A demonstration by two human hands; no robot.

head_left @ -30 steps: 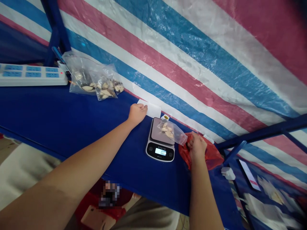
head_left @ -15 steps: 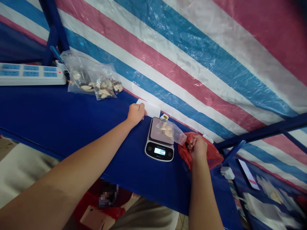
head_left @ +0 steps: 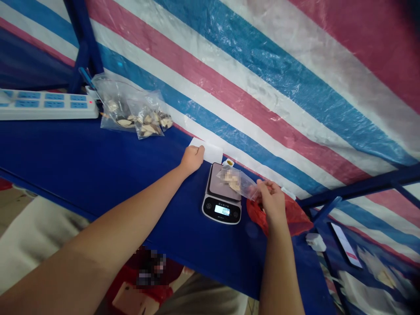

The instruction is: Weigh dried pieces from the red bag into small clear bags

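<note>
A small digital scale (head_left: pixel 222 210) stands on the blue table (head_left: pixel 98 166), its lit display facing me. On its pan lies a clear plastic bag (head_left: pixel 234 180) with pale pieces inside. My right hand (head_left: pixel 271 200) pinches the bag's open right end, just above a red plastic bag (head_left: pixel 295 216). My left hand (head_left: pixel 192 158) is closed and rests on the table left of the scale, its knuckles against a white paper slip (head_left: pixel 211 152).
Two clear bags of shell-like pieces (head_left: pixel 138 113) lie at the back left beside a white power strip (head_left: pixel 46 105). A striped tarp (head_left: pixel 262 78) walls off the back. A blue frame bar (head_left: pixel 361 188), a white adapter (head_left: pixel 315 241) and papers sit at the right.
My right hand has lifted off the red bag and moved up-left to take hold of the clear bag's open end. The left hand stays by the paper slip.
</note>
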